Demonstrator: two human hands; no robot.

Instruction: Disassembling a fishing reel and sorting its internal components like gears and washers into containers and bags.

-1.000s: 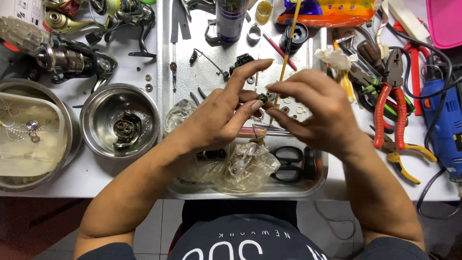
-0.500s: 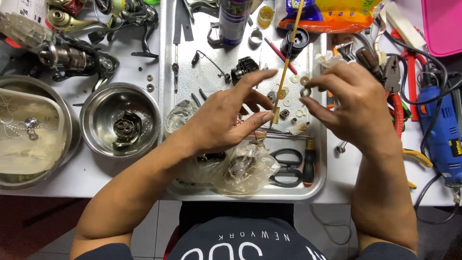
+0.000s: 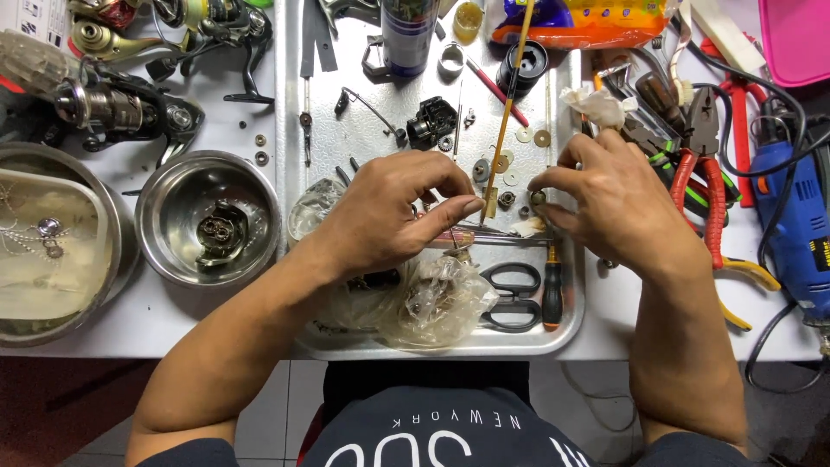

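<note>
Right hand [image 3: 618, 203] pinches small round metal part [image 3: 538, 198] at fingertips, above metal tray [image 3: 566, 320] near its right edge. Part tiny, dull grey; axis cannot be told. Left hand [image 3: 389, 216] curled, fingertips beside thin brush [image 3: 506, 104], whose long axis runs toward tray's far edge.

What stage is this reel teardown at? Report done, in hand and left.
Done: a reel body part sits in the steel bowl, and washers and small gears lie spread on the metal tray.
In hand: the right hand pinches a small round part; the left hand rests by the thin brush.
Left: whole reels lie on the table, unopened.
</note>
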